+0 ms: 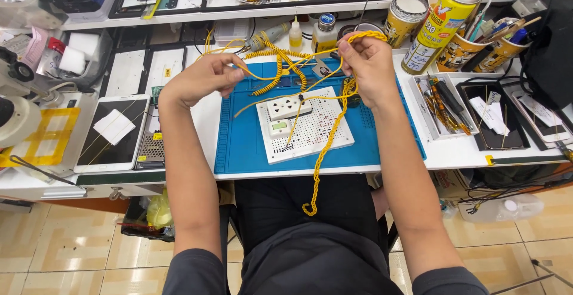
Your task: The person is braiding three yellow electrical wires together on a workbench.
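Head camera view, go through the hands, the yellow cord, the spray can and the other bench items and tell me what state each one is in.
left hand: pinching the yellow cord
right hand: raised, gripping the cord
yellow cord: braided end hanging off the table edge
spray can: upright, capped
white socket block: lying flat, nothing plugged in
tablet: flat, screen dark

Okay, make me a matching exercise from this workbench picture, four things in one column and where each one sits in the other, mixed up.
Things:
1. yellow braided cord
2. white socket block
3. yellow spray can
4. tablet

Places:
A. lying flat left of the blue mat
B. standing at the bench's far right
C. on the white perforated board
D. held in both hands, hanging over the bench edge

Pairs: 1-D, 2-C, 3-B, 4-A
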